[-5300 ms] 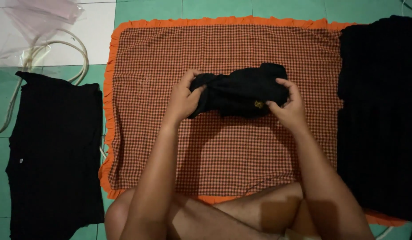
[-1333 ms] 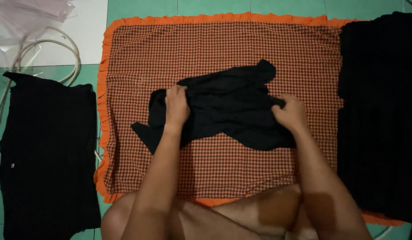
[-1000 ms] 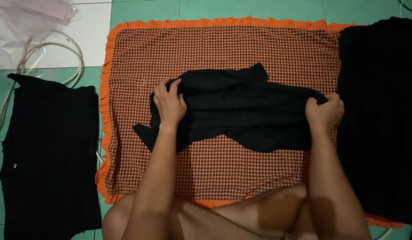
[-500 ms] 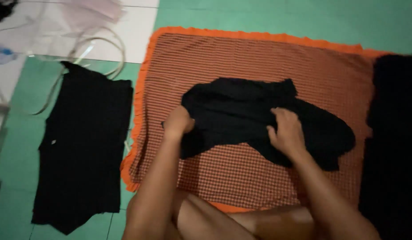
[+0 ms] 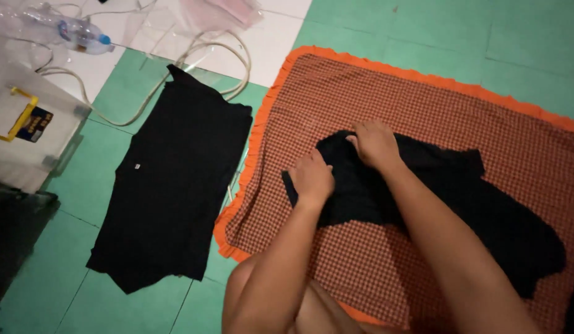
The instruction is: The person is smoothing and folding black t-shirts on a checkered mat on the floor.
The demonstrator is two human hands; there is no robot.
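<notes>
A black garment [image 5: 479, 210] lies spread and crumpled on a red checked cloth with an orange frill edge [image 5: 423, 111]. My left hand [image 5: 312, 177] presses on the garment's left end, fingers curled over the fabric. My right hand [image 5: 375, 142] reaches across and rests on the same end just beyond it, gripping the cloth. My bare knee shows at the bottom of the view.
A second black garment [image 5: 175, 185] lies flat on the green tiled floor to the left. Beyond it are a looped white cable [image 5: 194, 55], a plastic bottle [image 5: 77, 32], a clear plastic box [image 5: 27, 124] and clear bags.
The folded bundle was spread open across the cloth. My right hand came from the garment's right end over to its left end beside my left hand. The view swung left.
</notes>
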